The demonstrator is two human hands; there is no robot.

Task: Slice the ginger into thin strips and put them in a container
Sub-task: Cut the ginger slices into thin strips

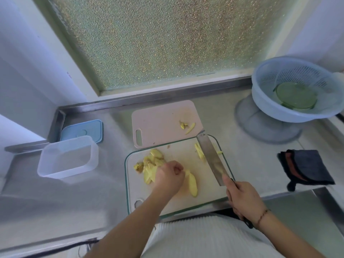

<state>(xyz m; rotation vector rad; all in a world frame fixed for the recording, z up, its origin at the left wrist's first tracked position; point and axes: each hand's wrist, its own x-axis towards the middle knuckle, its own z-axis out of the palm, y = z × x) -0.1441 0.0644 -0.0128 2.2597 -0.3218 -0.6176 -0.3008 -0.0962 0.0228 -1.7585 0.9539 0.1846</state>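
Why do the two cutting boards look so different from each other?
The pink board lies farther back and holds only a few ginger scraps; the near board carries most of the ginger slices. The near board has a clear, greenish glass-like rim; the pink one looks solid, with a slot handle. The near board overlaps the pink board's edge. Both are flat with rounded corners.

Head view, steep downward, close over counter (242, 146)

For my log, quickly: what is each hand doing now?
Left hand: fingers curled on the ginger slices on the board.
Right hand: grips the cleaver.
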